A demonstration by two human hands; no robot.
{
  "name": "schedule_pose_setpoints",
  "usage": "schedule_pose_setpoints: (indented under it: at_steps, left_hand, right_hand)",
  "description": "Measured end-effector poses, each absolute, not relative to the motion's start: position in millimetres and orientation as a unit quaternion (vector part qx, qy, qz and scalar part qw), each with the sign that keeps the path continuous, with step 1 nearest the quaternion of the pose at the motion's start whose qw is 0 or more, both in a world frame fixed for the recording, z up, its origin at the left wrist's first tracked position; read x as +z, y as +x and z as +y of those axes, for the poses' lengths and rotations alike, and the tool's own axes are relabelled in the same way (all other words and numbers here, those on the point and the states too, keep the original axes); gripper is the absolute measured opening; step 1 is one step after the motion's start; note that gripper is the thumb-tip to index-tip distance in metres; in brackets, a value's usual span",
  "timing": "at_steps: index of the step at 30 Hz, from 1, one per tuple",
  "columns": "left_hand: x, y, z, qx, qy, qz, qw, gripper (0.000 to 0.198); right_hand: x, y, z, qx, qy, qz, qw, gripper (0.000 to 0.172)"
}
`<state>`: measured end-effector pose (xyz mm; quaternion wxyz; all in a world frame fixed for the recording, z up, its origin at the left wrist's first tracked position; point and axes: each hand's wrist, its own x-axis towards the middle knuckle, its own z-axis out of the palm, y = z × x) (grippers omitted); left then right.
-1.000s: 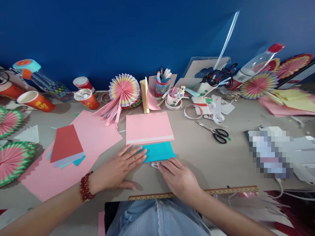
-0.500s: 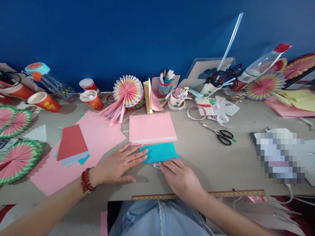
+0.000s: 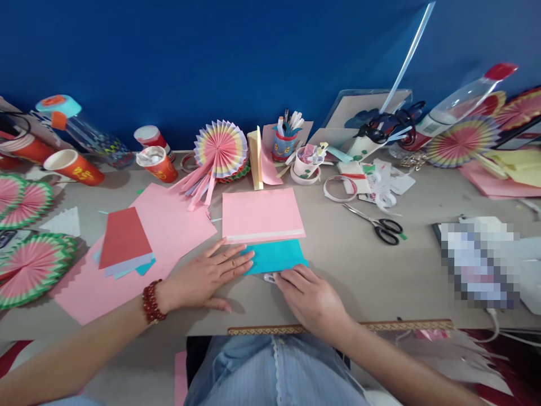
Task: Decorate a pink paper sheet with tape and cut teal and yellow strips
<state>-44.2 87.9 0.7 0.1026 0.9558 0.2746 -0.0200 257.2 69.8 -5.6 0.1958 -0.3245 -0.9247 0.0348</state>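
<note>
A folded-looking blue sheet of paper (image 3: 274, 256) lies flat on the desk in front of me. My left hand (image 3: 211, 276) is spread flat, its fingertips resting on the sheet's left end. Along the near edge, my right hand (image 3: 310, 293) has its fingers closed around a small pale, rounded object (image 3: 269, 278). Only the left end of that object shows; its kind is unclear. Just beyond the blue sheet is a pink sheet (image 3: 262, 213) with a whitish strip along its near edge.
Black-handled scissors (image 3: 386, 228) and a tape roll (image 3: 339, 188) lie to the right. A large pink sheet (image 3: 169, 220) bearing a red sheet (image 3: 125, 238) is at left. Behind stand a pleated paper fan (image 3: 220, 149), paper cups (image 3: 156, 164) and a pen holder (image 3: 284, 145).
The whole view has shifted slightly, with the desk appearing a little higher. Both hands keep nearly the same places on the blue paper.
</note>
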Motion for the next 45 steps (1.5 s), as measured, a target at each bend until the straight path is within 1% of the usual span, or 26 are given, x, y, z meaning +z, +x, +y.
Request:
schedule_pose_setpoints:
  at_steps: [2,3,7,8,10,14,19,29,33,38,42,45]
  left_hand:
    - [2,-45,89,-0.007,0.956,0.273,0.111,0.089]
    - [3,-44,90,-0.001,0.954,0.277,0.113,0.084]
    - [14,-37,102,0.03,0.951,0.29,0.105,0.049]
    - [17,-34,107,0.038,0.953,0.28,0.108,0.045]
    - [21,-28,118,0.033,0.96,0.247,0.124,0.044]
    - [14,-24,132,0.034,0.963,0.217,0.154,0.039]
    - [4,-26,133,0.037,0.955,0.23,0.181,0.042]
    - [10,-26,132,-0.004,0.953,0.251,0.168,0.041]
    - [15,-26,129,-0.013,0.951,0.253,0.18,0.048]
    - [19,-26,130,-0.024,0.948,0.251,0.193,0.069]
    - [18,-27,131,-0.03,0.948,0.246,0.202,0.073]
    - [17,-28,131,-0.019,0.946,0.247,0.208,0.071]
  right_hand:
    - [-6,258,70,0.038,-0.326,-0.924,0.196,0.025]
    - [-6,258,70,0.041,-0.327,-0.924,0.196,0.025]
    - [-5,260,71,0.052,-0.317,-0.927,0.195,0.026]
    - [-5,260,71,0.054,-0.315,-0.927,0.195,0.027]
    - [-5,261,71,0.057,-0.316,-0.927,0.193,0.027]
    - [-7,260,70,0.06,-0.322,-0.924,0.196,0.026]
    - [-9,261,71,0.063,-0.317,-0.925,0.199,0.028]
    - [-5,257,70,0.054,-0.31,-0.931,0.188,0.027]
    - [-5,257,69,0.056,-0.31,-0.931,0.185,0.026]
    - [-5,257,70,0.057,-0.313,-0.931,0.181,0.026]
    - [-8,253,69,0.054,-0.316,-0.93,0.182,0.024]
    - [-10,246,67,0.066,-0.305,-0.931,0.191,0.022]
